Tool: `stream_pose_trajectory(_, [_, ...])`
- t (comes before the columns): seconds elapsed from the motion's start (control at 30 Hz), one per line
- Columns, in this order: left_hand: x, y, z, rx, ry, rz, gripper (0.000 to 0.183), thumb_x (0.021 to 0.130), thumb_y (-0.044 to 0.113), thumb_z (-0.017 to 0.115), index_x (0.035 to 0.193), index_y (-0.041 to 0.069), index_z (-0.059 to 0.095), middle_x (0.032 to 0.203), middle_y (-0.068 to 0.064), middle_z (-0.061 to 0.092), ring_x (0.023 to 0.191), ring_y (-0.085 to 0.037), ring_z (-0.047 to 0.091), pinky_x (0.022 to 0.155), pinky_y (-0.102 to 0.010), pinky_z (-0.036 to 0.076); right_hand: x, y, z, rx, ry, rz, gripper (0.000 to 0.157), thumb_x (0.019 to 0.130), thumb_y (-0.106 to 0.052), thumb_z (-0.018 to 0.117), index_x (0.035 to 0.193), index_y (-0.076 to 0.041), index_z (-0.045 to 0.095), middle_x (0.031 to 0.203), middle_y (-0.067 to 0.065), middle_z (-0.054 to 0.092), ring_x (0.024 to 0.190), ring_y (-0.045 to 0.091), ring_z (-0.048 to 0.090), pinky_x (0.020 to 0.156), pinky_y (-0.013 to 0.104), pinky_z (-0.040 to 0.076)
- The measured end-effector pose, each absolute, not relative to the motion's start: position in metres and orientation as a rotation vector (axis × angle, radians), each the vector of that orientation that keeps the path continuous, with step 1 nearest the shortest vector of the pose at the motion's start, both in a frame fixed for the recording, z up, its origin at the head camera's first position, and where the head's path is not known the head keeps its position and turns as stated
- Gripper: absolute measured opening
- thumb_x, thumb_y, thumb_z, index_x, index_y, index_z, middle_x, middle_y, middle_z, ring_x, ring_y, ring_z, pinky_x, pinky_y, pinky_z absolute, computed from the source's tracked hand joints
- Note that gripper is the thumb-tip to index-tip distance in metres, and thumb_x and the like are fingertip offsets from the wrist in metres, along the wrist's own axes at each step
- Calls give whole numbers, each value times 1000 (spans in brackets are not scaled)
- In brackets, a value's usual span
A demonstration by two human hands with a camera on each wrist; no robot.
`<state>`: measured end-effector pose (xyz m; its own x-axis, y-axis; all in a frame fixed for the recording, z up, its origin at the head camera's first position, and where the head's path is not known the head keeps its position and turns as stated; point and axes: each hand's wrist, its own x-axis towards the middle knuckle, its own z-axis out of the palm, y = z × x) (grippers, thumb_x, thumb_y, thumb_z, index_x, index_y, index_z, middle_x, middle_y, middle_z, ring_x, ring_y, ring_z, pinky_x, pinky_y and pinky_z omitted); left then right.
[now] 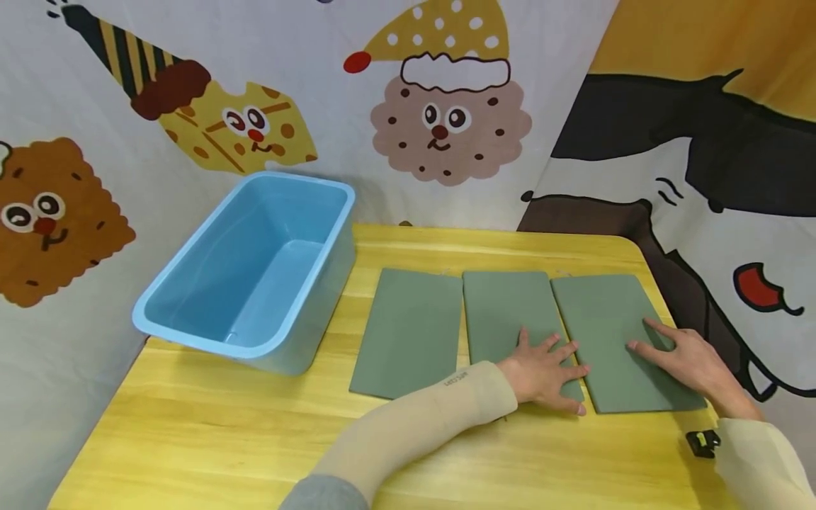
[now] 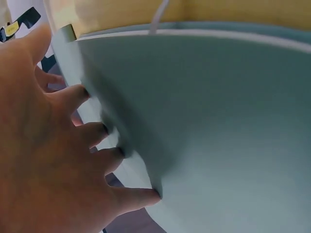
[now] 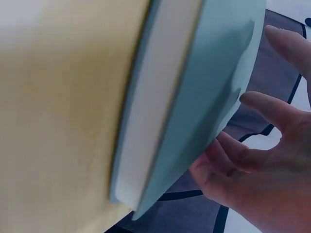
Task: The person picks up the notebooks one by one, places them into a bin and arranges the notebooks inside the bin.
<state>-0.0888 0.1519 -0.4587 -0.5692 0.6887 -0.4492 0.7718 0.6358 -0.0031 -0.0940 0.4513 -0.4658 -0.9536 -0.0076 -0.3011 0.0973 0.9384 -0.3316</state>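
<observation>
Three books with plain green covers lie in a row: a left book (image 1: 404, 333), a middle book (image 1: 500, 304) and a right book (image 1: 605, 319). My left hand (image 1: 542, 372) lies with fingers spread over the lower right of the middle book, its fingertips reaching the gap beside the right book. My right hand (image 1: 698, 365) is at the right book's right edge, thumb and index finger extended over the cover. In the right wrist view, the book's white page edges (image 3: 158, 97) show, and the other fingers (image 3: 233, 150) bend beside the cover's edge.
A blue plastic tub (image 1: 306, 283) stands on the left of the yellow wooden table (image 1: 210, 411). Behind is a cloth (image 1: 319, 205) printed with cartoon figures. A small black device (image 1: 703, 443) is by the right wrist. A thin pale ribbon (image 2: 159, 17) hangs from a book's edge.
</observation>
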Motion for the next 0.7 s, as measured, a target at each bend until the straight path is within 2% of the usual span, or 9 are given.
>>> stream_pose_trajectory(0.13, [-86, 153, -458, 1131, 2453, -298, 75, 89, 90, 26, 156, 64, 4, 169, 25, -6, 158, -8, -1, 123, -57, 14, -97, 453, -465, 70, 2778, -528, 93, 101, -55, 60, 152, 16, 30, 139, 56, 32, 109, 61, 55, 79, 66, 53])
stream_pose_trajectory(0.23, [-87, 153, -458, 1118, 2455, -327, 75, 89, 90, 25, 156, 64, 3, 169, 26, -8, 158, -7, -1, 123, -56, 15, -99, 456, -465, 82, 2742, -615, 93, 101, -51, 62, 155, 13, 24, 139, 57, 30, 102, 55, 61, 73, 58, 57])
stream_pose_trajectory(0.33, [-88, 151, -457, 1119, 2446, -329, 74, 90, 89, 25, 156, 64, 3, 169, 25, -9, 158, -7, -2, 123, -56, 15, -100, 463, -465, 102, 2671, -743, 93, 102, -49, 62, 161, 6, 15, 131, 51, 39, 101, 49, 57, 70, 50, 57])
stream_pose_trajectory(0.4, [-89, 150, -458, 1122, 2434, -314, 74, 90, 89, 25, 156, 64, 3, 169, 25, -9, 158, -6, -3, 123, -57, 14, -99, 468, -465, 119, 2609, -822, 94, 103, -50, 61, 163, 2, 11, 133, 47, 36, 111, 53, 50, 74, 51, 56])
stream_pose_trajectory(0.47, [-89, 148, -457, 1126, 2425, -297, 73, 90, 88, 25, 156, 64, 5, 169, 25, -8, 157, -6, -3, 123, -57, 15, -98, 474, -464, 133, 2566, -883, 94, 103, -50, 61, 164, -2, 7, 126, 39, 37, 113, 51, 46, 75, 47, 54])
stream_pose_trajectory(0.57, [-89, 147, -456, 1120, 2415, -287, 71, 91, 88, 24, 155, 65, 4, 168, 27, -8, 157, -5, -3, 123, -57, 14, -96, 479, -458, 141, 2511, -950, 92, 104, -49, 59, 165, -8, 3, 148, 48, 24, 122, 59, 44, 79, 51, 55])
stream_pose_trajectory(0.6, [-89, 147, -456, 1118, 2411, -283, 71, 91, 88, 24, 155, 64, 4, 168, 27, -9, 157, -5, -4, 123, -57, 14, -95, 479, -456, 134, 2498, -964, 91, 105, -49, 58, 166, -11, 2, 150, 47, 23, 122, 58, 45, 79, 50, 55])
stream_pose_trajectory(0.7, [-90, 146, -455, 1108, 2406, -281, 71, 91, 88, 24, 155, 65, 3, 168, 28, -10, 157, -5, -5, 123, -58, 13, -94, 475, -446, 98, 2494, -971, 85, 106, -47, 56, 167, -18, 5, 160, 46, 5, 125, 59, 46, 81, 48, 55])
